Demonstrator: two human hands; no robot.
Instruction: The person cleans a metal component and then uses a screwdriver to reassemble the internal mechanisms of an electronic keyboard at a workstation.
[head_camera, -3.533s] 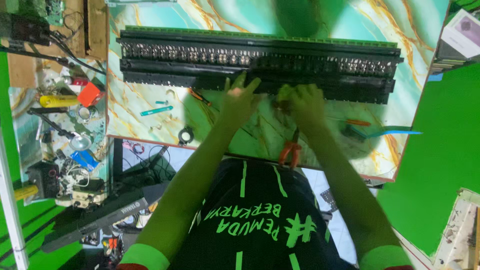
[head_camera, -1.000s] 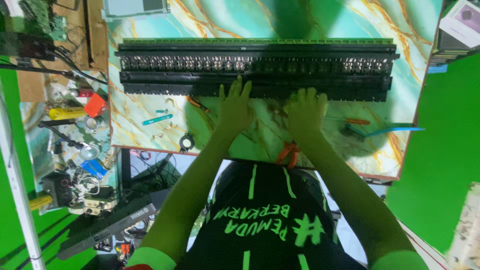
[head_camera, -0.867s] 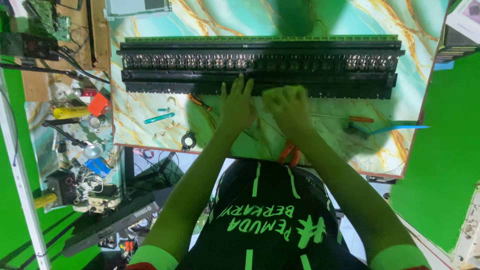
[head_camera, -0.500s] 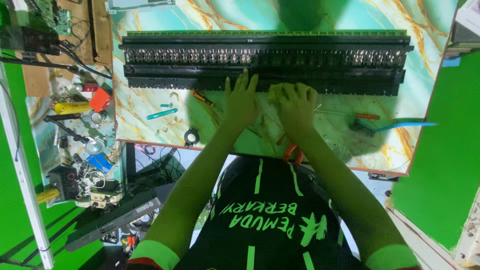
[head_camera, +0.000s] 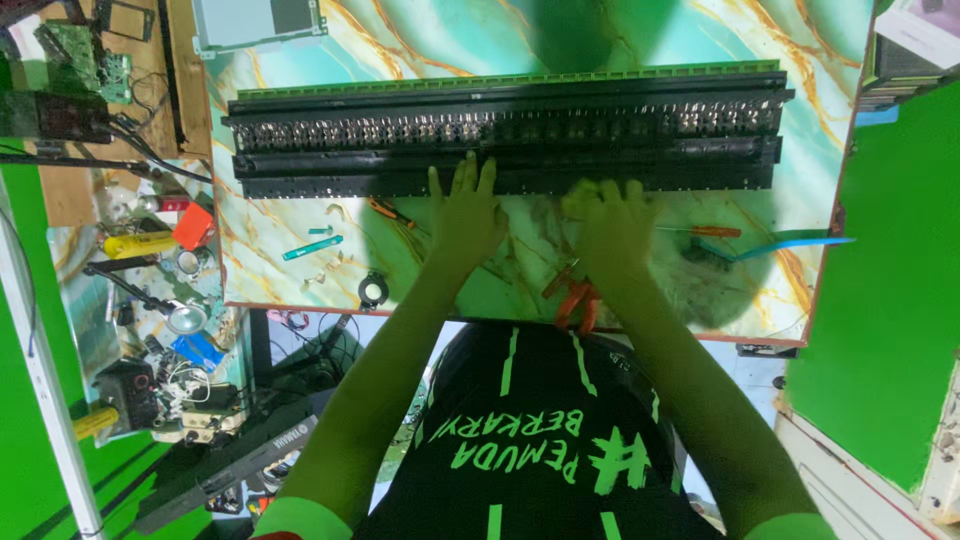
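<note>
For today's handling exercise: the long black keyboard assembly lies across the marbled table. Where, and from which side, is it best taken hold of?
Probably by its near long edge, one hand toward each end. The long black keyboard assembly lies flat and spans almost the whole marbled table, so a single central grip would likely let it sag or tip. The left hand and right hand rest at that near edge, close together.

Bench (head_camera: 420, 40): glossy smooth marble-pattern top in teal with orange veins, reads like laminate. Long black keyboard assembly (head_camera: 505, 140): matt black plastic frame, rows of dull metal contacts, thin green circuit-board strip along the far edge. Orange-handled pliers (head_camera: 578, 297): shiny plastic grips; person's black T-shirt (head_camera: 545, 440): matt cloth with flat green print.
</note>
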